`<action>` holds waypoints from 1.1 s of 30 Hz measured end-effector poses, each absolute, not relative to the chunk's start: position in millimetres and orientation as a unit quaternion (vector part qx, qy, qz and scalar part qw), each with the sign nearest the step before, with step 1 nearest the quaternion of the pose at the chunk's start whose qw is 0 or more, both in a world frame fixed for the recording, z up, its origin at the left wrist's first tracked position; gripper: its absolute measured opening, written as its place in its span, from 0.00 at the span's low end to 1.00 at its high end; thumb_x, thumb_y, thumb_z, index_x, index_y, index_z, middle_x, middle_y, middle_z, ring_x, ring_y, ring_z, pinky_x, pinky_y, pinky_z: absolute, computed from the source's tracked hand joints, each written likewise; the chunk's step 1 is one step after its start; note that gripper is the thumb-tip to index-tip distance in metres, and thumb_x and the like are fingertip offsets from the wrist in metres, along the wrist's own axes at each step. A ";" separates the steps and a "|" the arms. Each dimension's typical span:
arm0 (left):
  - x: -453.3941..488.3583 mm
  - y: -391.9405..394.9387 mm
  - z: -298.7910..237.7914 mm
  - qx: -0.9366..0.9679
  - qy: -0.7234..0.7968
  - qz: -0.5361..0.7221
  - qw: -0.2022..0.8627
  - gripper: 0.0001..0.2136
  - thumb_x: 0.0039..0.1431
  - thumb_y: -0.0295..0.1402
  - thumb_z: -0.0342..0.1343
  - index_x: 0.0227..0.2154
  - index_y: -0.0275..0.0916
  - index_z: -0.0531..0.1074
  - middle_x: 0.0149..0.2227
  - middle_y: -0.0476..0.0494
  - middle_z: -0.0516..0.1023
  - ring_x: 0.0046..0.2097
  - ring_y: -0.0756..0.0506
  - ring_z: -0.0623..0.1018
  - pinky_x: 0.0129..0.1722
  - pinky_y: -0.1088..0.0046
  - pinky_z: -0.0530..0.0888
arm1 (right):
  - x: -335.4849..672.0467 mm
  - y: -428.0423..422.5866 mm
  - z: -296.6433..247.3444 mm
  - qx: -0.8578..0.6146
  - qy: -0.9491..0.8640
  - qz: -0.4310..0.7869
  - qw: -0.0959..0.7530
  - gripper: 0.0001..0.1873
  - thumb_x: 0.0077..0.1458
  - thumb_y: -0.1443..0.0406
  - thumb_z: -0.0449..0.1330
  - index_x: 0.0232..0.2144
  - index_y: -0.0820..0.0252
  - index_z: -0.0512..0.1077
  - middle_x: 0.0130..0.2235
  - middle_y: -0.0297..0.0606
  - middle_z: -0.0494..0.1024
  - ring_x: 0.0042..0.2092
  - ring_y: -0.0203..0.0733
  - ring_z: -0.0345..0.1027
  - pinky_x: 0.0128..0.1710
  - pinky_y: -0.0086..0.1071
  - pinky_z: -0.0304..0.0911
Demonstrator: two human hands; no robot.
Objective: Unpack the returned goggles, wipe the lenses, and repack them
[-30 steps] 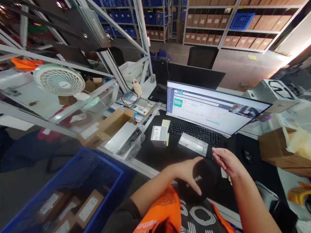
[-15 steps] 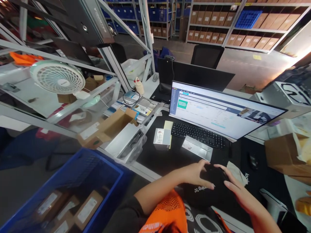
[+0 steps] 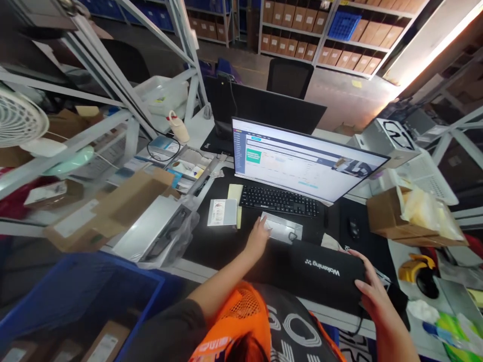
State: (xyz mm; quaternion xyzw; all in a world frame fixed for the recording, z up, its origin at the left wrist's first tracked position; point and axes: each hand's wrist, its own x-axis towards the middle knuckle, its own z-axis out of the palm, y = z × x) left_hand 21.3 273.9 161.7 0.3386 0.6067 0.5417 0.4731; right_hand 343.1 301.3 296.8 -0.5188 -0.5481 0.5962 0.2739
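Note:
A flat black case with white "Wakening" lettering lies lengthwise at the front of the desk, its lettering upside down to me. My right hand grips its right end, thumb on the upper face and fingers at the far edge. My left hand has its fingers round the left end of a shallow silver-white box, which lies in front of the keyboard. A small dark loop shows at the box's right end. Just left of that hand lies a white printed card or small box.
The lit monitor stands behind the keyboard, with a mouse to the right. Cardboard boxes stand on both sides, including an open carton. A blue crate holding brown boxes is at lower left.
My left hand has left the black case and reached forward to the silver-white box. The case now lies stretched out flat, with my right hand at its right end. The view has shifted right.

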 end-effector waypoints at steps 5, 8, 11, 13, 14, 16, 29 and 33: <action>33.0 226.1 148.4 0.420 0.620 0.493 0.442 0.06 0.51 0.28 0.61 0.22 0.42 0.71 0.66 0.46 0.62 0.72 0.36 0.46 0.70 0.54 0.45 | 324.1 306.0 288.9 -0.496 -0.581 0.595 0.251 0.38 0.48 0.45 0.62 0.58 0.49 0.60 0.62 0.46 0.66 0.57 0.59 0.66 0.51 0.45 0.68; 32.7 201.5 143.8 0.441 0.636 0.470 0.424 0.04 0.50 0.27 0.60 0.24 0.41 0.73 0.67 0.42 0.61 0.70 0.33 0.51 0.69 0.52 0.49 | 309.4 305.5 263.7 -0.491 -0.585 0.607 0.217 0.35 0.50 0.48 0.60 0.58 0.52 0.61 0.58 0.45 0.70 0.54 0.56 0.69 0.51 0.45 0.68; 30.9 187.1 142.1 0.449 0.653 0.456 0.406 0.03 0.51 0.27 0.59 0.29 0.39 0.75 0.66 0.37 0.61 0.68 0.32 0.58 0.67 0.50 0.55 | 292.6 305.1 234.5 -0.522 -0.620 0.561 0.167 0.31 0.58 0.51 0.51 0.60 0.55 0.60 0.50 0.45 0.76 0.50 0.52 0.73 0.46 0.45 0.71; 31.0 182.3 141.1 0.452 0.661 0.452 0.393 0.05 0.52 0.27 0.58 0.32 0.39 0.75 0.66 0.37 0.61 0.67 0.33 0.61 0.66 0.51 0.59 | 279.9 306.2 218.5 -0.544 -0.662 0.492 0.152 0.30 0.61 0.52 0.47 0.61 0.57 0.61 0.49 0.45 0.76 0.51 0.51 0.73 0.48 0.46 0.70; 31.5 180.7 140.5 0.454 0.665 0.451 0.385 0.05 0.52 0.26 0.58 0.32 0.39 0.75 0.66 0.37 0.61 0.66 0.35 0.63 0.65 0.53 0.60 | 273.3 307.1 212.3 -0.553 -0.683 0.454 0.147 0.30 0.61 0.52 0.46 0.61 0.59 0.61 0.51 0.47 0.75 0.53 0.52 0.71 0.51 0.48 0.68; 33.1 178.0 138.9 0.456 0.673 0.449 0.370 0.04 0.52 0.25 0.57 0.30 0.39 0.73 0.66 0.38 0.60 0.66 0.36 0.64 0.65 0.55 0.62 | 260.2 308.5 204.0 -0.562 -0.717 0.390 0.134 0.31 0.60 0.53 0.48 0.60 0.64 0.64 0.56 0.53 0.71 0.59 0.55 0.65 0.57 0.50 0.63; 41.6 176.4 141.5 0.523 0.743 0.306 0.285 0.18 0.52 0.21 0.61 0.46 0.42 0.72 0.66 0.36 0.58 0.60 0.33 0.71 0.54 0.52 0.74 | 243.1 291.2 202.3 -0.565 -0.810 0.150 -0.042 0.13 0.62 0.66 0.56 0.46 0.59 0.77 0.40 0.47 0.81 0.38 0.52 0.78 0.37 0.38 0.68; 42.8 179.0 142.5 0.549 0.749 0.265 0.258 0.19 0.53 0.27 0.65 0.47 0.42 0.70 0.66 0.34 0.58 0.60 0.33 0.70 0.55 0.52 0.74 | 256.1 295.3 197.7 -0.553 -0.818 0.153 -0.034 0.14 0.62 0.68 0.54 0.45 0.57 0.77 0.44 0.40 0.81 0.43 0.46 0.77 0.39 0.34 0.69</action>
